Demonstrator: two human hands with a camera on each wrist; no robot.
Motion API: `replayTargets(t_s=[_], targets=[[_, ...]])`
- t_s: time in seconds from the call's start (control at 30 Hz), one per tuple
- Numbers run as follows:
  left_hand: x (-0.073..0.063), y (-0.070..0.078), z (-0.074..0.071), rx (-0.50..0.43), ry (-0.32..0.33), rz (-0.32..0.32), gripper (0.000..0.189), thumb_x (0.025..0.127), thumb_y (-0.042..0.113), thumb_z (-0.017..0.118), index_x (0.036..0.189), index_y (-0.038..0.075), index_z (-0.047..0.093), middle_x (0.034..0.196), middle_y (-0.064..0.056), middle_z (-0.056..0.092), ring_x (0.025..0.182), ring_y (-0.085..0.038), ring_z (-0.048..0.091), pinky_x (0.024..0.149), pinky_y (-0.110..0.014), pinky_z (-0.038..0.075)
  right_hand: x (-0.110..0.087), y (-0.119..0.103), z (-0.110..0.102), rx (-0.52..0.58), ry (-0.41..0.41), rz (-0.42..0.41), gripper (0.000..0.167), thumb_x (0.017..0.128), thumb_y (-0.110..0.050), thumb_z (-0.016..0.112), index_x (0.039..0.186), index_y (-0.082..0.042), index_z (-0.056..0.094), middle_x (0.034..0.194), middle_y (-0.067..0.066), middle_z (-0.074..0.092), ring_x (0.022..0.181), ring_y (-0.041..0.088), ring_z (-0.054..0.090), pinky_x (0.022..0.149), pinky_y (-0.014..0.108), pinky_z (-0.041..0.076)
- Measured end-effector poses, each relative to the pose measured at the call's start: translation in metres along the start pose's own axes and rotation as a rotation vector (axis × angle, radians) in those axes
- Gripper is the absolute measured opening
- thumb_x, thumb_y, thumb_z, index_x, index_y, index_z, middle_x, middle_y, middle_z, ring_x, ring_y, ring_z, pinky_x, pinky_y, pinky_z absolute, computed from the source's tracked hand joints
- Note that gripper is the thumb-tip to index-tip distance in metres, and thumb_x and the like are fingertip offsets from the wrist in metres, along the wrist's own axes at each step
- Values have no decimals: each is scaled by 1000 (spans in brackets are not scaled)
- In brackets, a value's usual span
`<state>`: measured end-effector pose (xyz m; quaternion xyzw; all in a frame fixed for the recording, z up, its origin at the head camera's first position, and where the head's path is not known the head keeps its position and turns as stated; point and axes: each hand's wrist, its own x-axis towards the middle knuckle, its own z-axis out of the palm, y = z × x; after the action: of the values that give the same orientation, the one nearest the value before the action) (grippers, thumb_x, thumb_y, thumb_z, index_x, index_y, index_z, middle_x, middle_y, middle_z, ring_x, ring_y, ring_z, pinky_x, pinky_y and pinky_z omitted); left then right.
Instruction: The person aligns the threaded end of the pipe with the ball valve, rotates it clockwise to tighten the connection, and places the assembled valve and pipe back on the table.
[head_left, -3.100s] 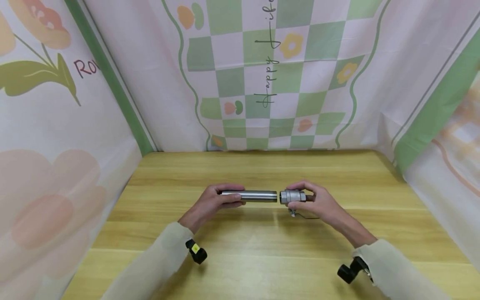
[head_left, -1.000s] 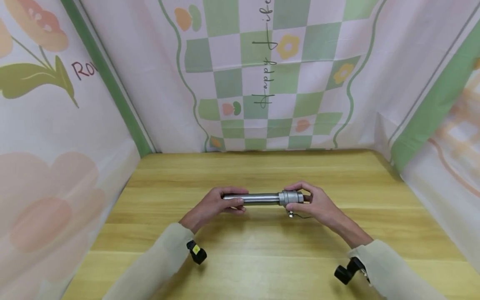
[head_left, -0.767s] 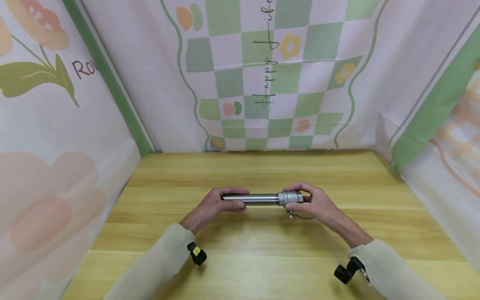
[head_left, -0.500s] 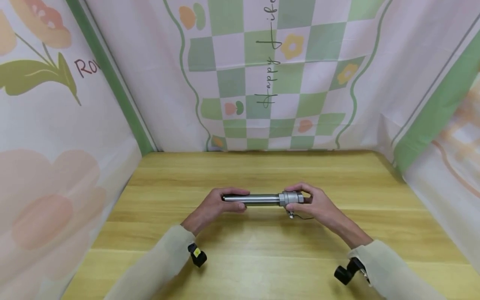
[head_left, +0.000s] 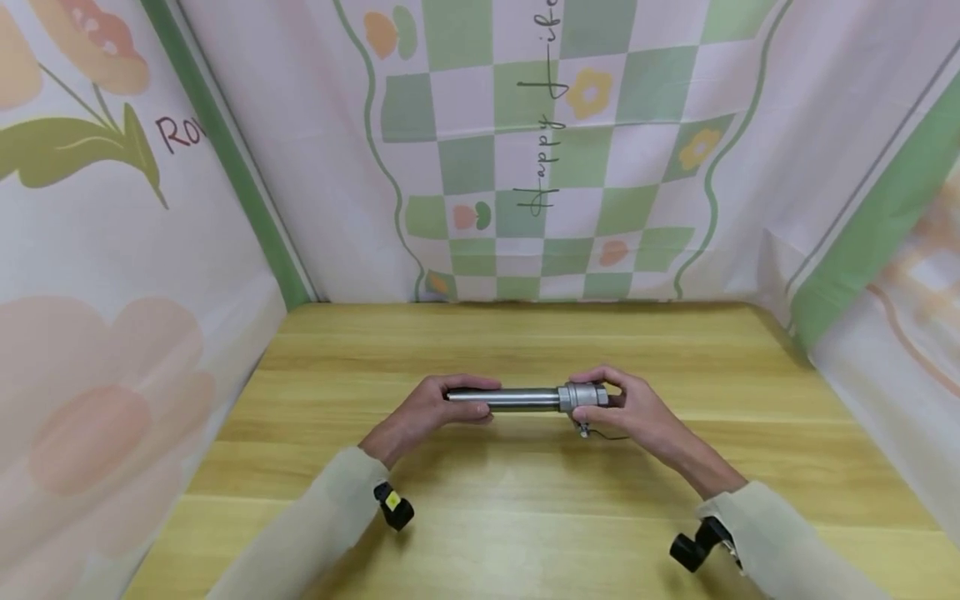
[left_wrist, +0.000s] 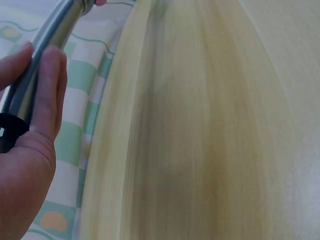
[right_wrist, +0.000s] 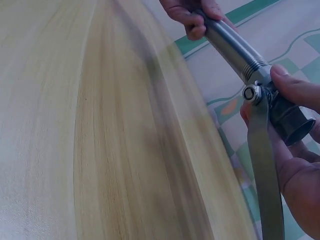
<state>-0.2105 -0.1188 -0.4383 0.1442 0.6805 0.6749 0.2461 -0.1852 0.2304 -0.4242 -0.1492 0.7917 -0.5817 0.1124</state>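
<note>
Left hand (head_left: 426, 412) grips a round silver metal tube (head_left: 528, 400), threads (right_wrist: 255, 68) distinct only from right wrist; right hand (head_left: 637, 408), three o'clock, pinches a grey metal valve (head_left: 581, 395). Twelve o'clock, green-checked cloth (head_left: 517, 158) reads "Happy".

We see a pale yellow-brown wood table (head_left: 517, 508), its grain in long bands running left to right in the head view. Its far corners are rounded, faint shadows (head_left: 588, 457) fall across it, and a soft gleam lights its near part.
</note>
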Motion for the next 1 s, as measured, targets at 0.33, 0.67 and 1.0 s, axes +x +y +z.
replayTargets(t_s=[0.33,0.67,1.0], targets=[[0,2,1,132,2,23,37,105,24,77,140,16,74,156,1,63,138,-27,65,124,-46,47,1,-1,2,-10,9,30,48,101,-16,80,142,0,61,135,32,57,98,27,73,77,34,64],[0,3,3,92,56,38,45,99,22,83,142,20,70,143,-3,68,122,-17,66,109,-35,53,0,2,3,35,8,25,47,102,-17,80,142,-1,60,137,31,55,99,25,74,80,36,66],[3,8,1,98,-23,23,40,102,19,80,141,16,72,136,-11,69,114,-21,74,102,-38,63,-3,3,1,29,23,28,48,102,-17,79,143,-1,60,138,30,55,100,26,73,80,34,66]])
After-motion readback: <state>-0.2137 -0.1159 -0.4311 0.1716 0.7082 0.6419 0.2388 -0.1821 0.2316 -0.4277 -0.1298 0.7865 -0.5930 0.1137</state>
